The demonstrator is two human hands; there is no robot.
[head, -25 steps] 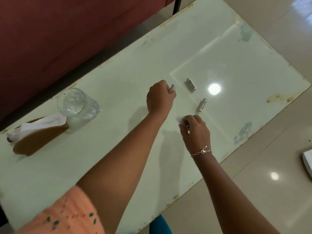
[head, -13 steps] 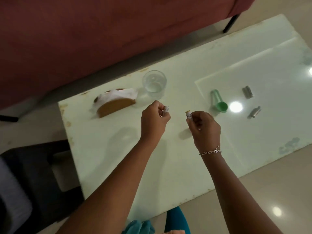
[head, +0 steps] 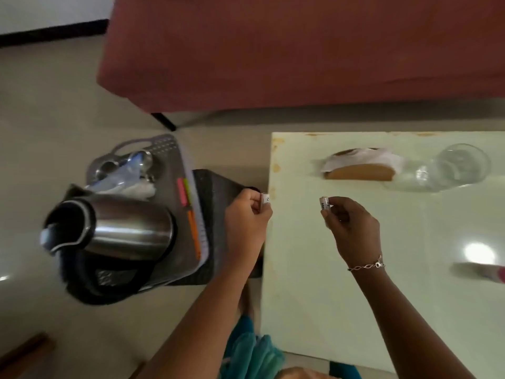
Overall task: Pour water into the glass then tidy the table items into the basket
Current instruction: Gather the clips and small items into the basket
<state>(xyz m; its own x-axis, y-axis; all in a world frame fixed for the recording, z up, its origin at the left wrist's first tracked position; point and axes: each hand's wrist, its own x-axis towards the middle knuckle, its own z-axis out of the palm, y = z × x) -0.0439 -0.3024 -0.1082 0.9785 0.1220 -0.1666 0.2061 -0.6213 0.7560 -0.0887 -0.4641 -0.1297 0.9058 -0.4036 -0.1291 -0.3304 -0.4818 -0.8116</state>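
Note:
My left hand (head: 247, 214) is shut on a small white battery (head: 264, 200) at the table's left edge. My right hand (head: 352, 225) pinches a second white battery (head: 324, 204) above the pale green table (head: 314, 296). The clear glass (head: 459, 165) stands at the table's far right side. A grey basket (head: 175, 160) sits on a dark stool left of the table, with spoons and coloured markers inside. A steel kettle (head: 120, 225) stands at the basket's near end.
A wooden napkin holder (head: 360, 166) with white tissue stands beside the glass. A blurred pink-tipped object (head: 486, 270) lies at the right edge of the table. A dark red sofa (head: 300, 50) runs behind the table. Pale floor tiles surround the stool.
My view has swung left, bringing the basket and kettle into sight. Both hands lifted a battery each and carried them leftward; my left hand now reaches the table's left edge.

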